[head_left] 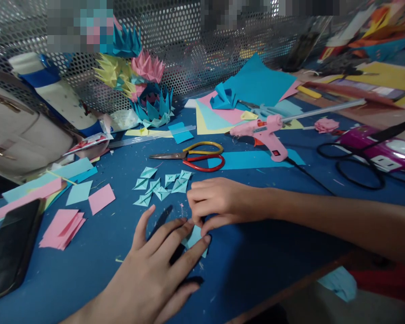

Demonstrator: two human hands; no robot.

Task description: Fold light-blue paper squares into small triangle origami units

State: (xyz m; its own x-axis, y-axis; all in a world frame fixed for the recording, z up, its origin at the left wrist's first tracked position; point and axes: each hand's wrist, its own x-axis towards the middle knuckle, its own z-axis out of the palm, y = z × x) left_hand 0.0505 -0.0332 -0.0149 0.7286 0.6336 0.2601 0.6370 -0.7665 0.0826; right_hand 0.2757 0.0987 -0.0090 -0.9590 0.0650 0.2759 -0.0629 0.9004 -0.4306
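A small light blue piece of paper (195, 238) lies on the blue tabletop, partly hidden under my fingers. My left hand (155, 261) rests over it with fingers spread, the index and middle fingertips pressing on the paper. Curled in from the right, my right hand (219, 202) has its thumb and fingers closed at the paper's upper edge. Just beyond my hands sit several small folded light blue paper pieces (162, 192). Behind them are scissors (185, 156) with one yellow and one red handle.
A pink glue gun (263, 130) lies on a blue paper strip, its cord trailing right. To the left are pink paper squares (63, 228) and a phone (15, 247). Folded paper flowers (151, 101) stand before the perforated metal panel (178, 40); colored sheets (256, 85) lie behind.
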